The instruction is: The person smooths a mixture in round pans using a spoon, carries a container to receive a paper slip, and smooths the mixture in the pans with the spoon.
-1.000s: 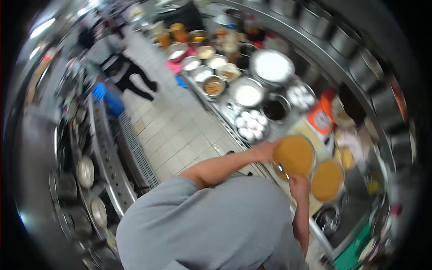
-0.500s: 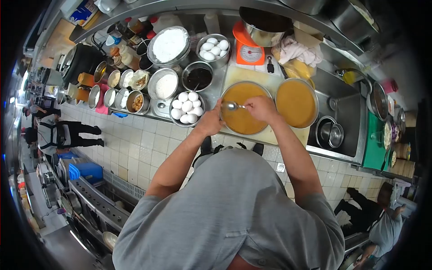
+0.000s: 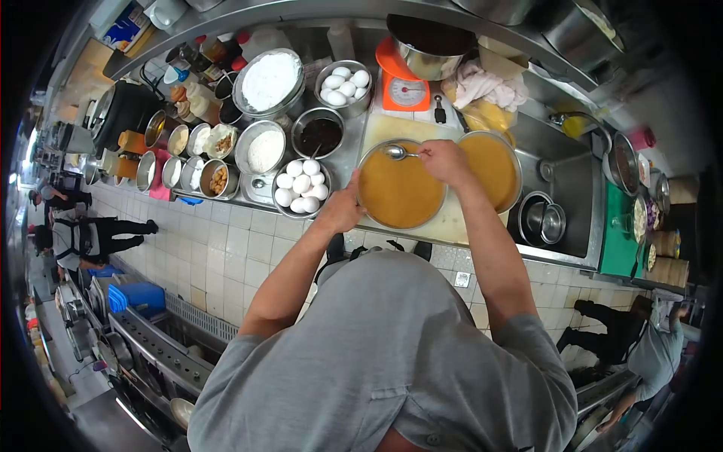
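My right hand (image 3: 444, 160) is closed around the handle of a metal spoon (image 3: 395, 152). The spoon's bowl rests over the far part of a round metal pan (image 3: 403, 227), on or just above the smooth golden-brown layer (image 3: 401, 188) in it. At the pan's left edge, my left hand (image 3: 343, 209) grips the rim, thumb and fingers against its side. A second round pan (image 3: 520, 169) with the same golden-brown filling stands right beside the first, partly behind my right forearm. Both sit on a pale cutting board (image 3: 388, 129).
Left of the pans stand a bowl of eggs (image 3: 301, 186), a bowl of dark sauce (image 3: 318, 135) and bowls of white powder (image 3: 267, 81). An orange scale (image 3: 407, 92) is behind. To the right lies a sink (image 3: 576, 203) holding metal bowls. Co-workers (image 3: 98, 237) stand at far left and lower right.
My right hand has moved the spoon from the pan's left middle toward its far edge. The left hand stays at the rim. The whole view has shifted slightly.
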Action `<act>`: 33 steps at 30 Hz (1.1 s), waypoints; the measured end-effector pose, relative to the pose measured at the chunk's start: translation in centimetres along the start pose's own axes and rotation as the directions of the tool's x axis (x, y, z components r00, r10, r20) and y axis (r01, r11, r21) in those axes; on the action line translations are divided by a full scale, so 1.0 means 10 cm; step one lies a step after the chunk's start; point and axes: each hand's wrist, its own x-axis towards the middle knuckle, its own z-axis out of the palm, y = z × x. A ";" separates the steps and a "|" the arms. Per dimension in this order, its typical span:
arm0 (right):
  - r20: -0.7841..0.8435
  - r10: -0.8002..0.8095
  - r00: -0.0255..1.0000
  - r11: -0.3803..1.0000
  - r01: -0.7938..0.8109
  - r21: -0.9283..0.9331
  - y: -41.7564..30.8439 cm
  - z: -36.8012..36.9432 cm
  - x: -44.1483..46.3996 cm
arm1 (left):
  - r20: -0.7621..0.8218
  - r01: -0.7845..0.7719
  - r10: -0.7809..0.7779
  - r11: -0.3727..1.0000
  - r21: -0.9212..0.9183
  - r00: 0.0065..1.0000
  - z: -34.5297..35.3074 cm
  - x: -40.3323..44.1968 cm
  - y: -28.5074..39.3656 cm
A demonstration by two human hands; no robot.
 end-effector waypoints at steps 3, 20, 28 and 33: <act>-0.062 0.030 0.998 0.999 -0.029 0.021 0.17 0.01 -0.17 | 0.074 0.051 -0.050 0.999 -0.015 0.996 -0.08 -0.03 0.09; -0.098 0.253 0.962 0.967 -0.250 0.046 0.31 0.08 -1.39 | 0.138 0.017 -0.023 0.999 0.044 0.990 -0.14 0.29 -0.16; -0.086 0.250 0.964 0.965 -0.241 0.105 0.20 0.16 -1.51 | -0.078 -0.007 0.005 1.000 -0.024 0.997 0.00 0.15 -0.12; -0.052 0.206 0.977 0.975 -0.201 0.096 0.20 0.21 -1.56 | -0.146 -0.023 0.009 0.995 -0.093 0.989 0.11 0.06 -0.10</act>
